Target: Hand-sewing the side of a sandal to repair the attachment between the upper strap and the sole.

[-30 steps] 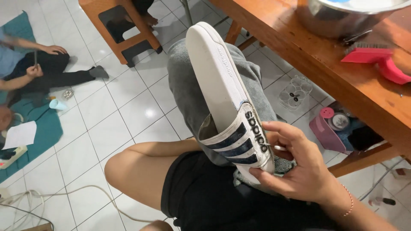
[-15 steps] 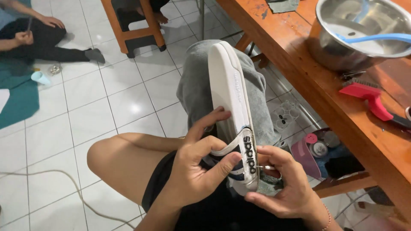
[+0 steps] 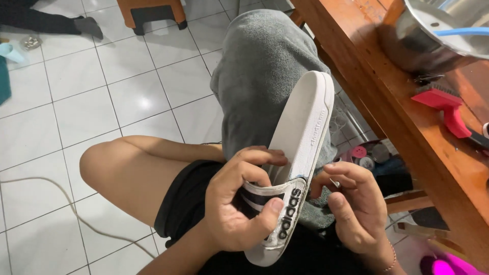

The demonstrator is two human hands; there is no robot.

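Note:
A white slide sandal (image 3: pixel 300 137) with a dark striped strap rests tilted on a grey towel (image 3: pixel 265 71) draped over my right knee. My left hand (image 3: pixel 239 203) is shut on the sandal at the strap, thumb across the strap's edge and fingers curled over the footbed. My right hand (image 3: pixel 356 209) sits against the sandal's right edge with fingers bent; whether it grips the sole or only touches it is unclear. My bare left knee (image 3: pixel 127 168) lies to the left.
A wooden table (image 3: pixel 387 102) runs along the right with a metal bowl (image 3: pixel 433 35) and a red brush (image 3: pixel 448 107) on it. Small containers (image 3: pixel 367 158) sit beneath it. A wooden stool (image 3: pixel 153 12), another person's leg (image 3: pixel 56 23) and a white cable (image 3: pixel 66 203) are on the tiled floor.
The sandal has turned so its footbed and side face up more. My left hand has shifted onto the strap, and my right hand has moved to the sandal's right edge.

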